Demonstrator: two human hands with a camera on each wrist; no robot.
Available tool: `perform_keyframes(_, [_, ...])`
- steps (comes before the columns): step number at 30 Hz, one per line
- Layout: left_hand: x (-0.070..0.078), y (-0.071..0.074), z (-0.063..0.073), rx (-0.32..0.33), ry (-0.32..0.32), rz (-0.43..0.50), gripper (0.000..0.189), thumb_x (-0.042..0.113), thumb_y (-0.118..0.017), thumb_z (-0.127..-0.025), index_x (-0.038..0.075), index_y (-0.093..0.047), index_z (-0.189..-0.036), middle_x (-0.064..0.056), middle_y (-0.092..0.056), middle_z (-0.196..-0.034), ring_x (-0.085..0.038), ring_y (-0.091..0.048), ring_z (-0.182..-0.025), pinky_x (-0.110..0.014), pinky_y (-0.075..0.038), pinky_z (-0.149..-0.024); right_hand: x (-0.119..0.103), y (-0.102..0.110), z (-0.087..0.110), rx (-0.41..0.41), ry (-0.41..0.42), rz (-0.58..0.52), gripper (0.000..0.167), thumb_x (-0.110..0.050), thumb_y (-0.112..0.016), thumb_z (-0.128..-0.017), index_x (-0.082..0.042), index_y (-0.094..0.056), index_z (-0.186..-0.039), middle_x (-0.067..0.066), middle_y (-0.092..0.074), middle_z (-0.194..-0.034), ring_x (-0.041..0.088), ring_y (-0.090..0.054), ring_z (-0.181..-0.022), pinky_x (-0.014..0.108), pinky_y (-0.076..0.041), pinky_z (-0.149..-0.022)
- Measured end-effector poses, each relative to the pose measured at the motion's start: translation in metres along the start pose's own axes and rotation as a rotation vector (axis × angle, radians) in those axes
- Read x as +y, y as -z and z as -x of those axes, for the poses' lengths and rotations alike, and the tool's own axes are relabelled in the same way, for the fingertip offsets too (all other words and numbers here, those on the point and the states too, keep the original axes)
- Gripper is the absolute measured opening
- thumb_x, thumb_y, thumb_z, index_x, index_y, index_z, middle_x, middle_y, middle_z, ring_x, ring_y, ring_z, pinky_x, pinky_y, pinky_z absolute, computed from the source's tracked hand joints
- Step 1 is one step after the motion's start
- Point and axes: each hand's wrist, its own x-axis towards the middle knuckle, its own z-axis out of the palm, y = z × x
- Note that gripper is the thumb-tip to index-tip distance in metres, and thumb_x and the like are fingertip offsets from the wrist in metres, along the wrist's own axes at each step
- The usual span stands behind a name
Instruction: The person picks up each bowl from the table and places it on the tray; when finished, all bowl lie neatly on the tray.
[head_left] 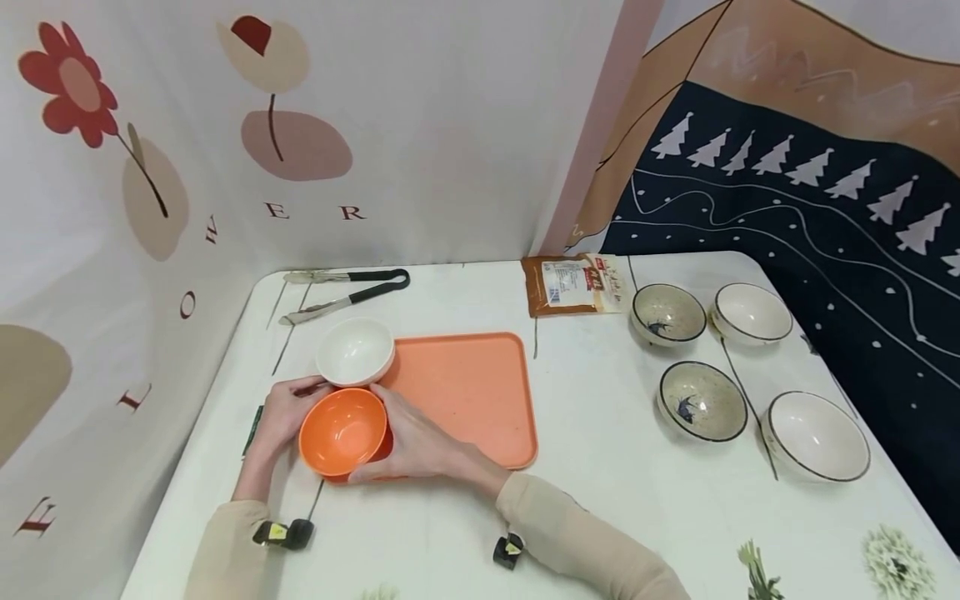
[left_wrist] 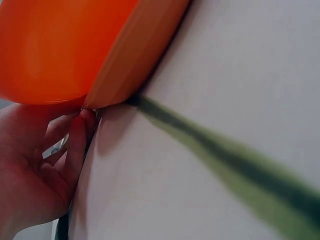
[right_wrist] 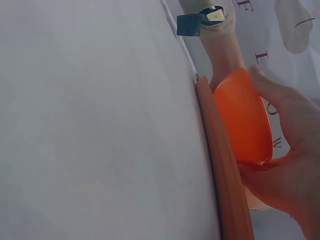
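An orange bowl (head_left: pixel 342 432) sits at the near left corner of a salmon-coloured tray (head_left: pixel 465 392). My right hand (head_left: pixel 416 437) grips its right side, thumb and fingers spread around the wall. On the opposite side my left hand (head_left: pixel 283 414) holds the bowl; in the left wrist view its curled fingertips are low, by the tray's corner (left_wrist: pixel 135 55). Just behind the orange bowl, a white bowl (head_left: pixel 355 352) stands on the tray's far left part. The right wrist view shows the orange bowl (right_wrist: pixel 245 117) just above the tray's edge (right_wrist: pixel 220 150).
Black-handled tongs (head_left: pixel 352 292) lie behind the white bowl. A brown food packet (head_left: pixel 573 285) lies at the table's back edge. On the right stand two speckled bowls (head_left: pixel 703 402) and two cream bowls (head_left: pixel 817 436) with dark rims. A patterned curtain (head_left: pixel 450 125) hangs behind.
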Motion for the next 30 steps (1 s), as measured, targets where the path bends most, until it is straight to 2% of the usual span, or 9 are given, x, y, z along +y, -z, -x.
perform_keyframes(5, [0.001,-0.001,-0.002,-0.006,0.016,-0.005,0.047,0.025,-0.058,-0.103,-0.003,-0.056,-0.140,-0.028,-0.061,-0.136,-0.045,-0.055,-0.129,-0.057,-0.049,-0.104,0.000,0.011,0.012,0.003,-0.027,-0.045,0.113,-0.055,-0.085,-0.076,-0.020,-0.020,-0.161,-0.006,-0.041,-0.155,0.007,-0.048,-0.134,0.027,-0.045,-0.110])
perform_keyframes(10, [0.001,0.001,-0.006,-0.010,0.034,-0.009,0.048,0.025,-0.057,-0.102,-0.002,-0.055,-0.141,-0.028,-0.059,-0.139,-0.045,-0.052,-0.133,-0.059,-0.046,-0.106,-0.001,0.028,0.030,0.000,-0.101,-0.060,0.114,-0.056,-0.083,-0.077,-0.018,-0.018,-0.163,-0.001,-0.041,-0.159,0.015,-0.049,-0.138,0.031,-0.044,-0.112])
perform_keyframes(13, [0.001,0.001,-0.008,-0.012,0.043,-0.011,0.049,0.025,-0.056,-0.102,-0.002,-0.054,-0.143,-0.028,-0.057,-0.140,-0.045,-0.051,-0.135,-0.059,-0.045,-0.107,-0.001,0.039,0.040,0.006,-0.115,-0.097,0.114,-0.051,-0.085,-0.078,-0.016,-0.017,-0.163,0.001,-0.039,-0.160,0.019,-0.047,-0.142,0.032,-0.042,-0.114])
perform_keyframes(22, [0.002,0.001,-0.011,-0.021,0.054,-0.009,0.050,0.027,-0.057,-0.101,-0.001,-0.054,-0.143,-0.028,-0.058,-0.140,-0.044,-0.054,-0.131,-0.058,-0.047,-0.106,0.003,0.069,0.067,0.084,-0.084,-0.139,0.113,-0.047,-0.085,-0.080,-0.018,-0.015,-0.163,0.009,-0.037,-0.161,0.025,-0.044,-0.144,0.043,-0.041,-0.116])
perform_keyframes(30, [0.002,0.001,-0.012,-0.032,0.063,-0.004,0.050,0.027,-0.056,-0.102,-0.001,-0.053,-0.144,-0.029,-0.056,-0.142,-0.044,-0.052,-0.132,-0.058,-0.045,-0.107,0.012,0.098,0.090,0.212,-0.037,-0.155,0.109,-0.028,-0.088,-0.080,-0.010,-0.019,-0.162,0.011,-0.039,-0.159,0.033,-0.042,-0.145,0.046,-0.040,-0.116])
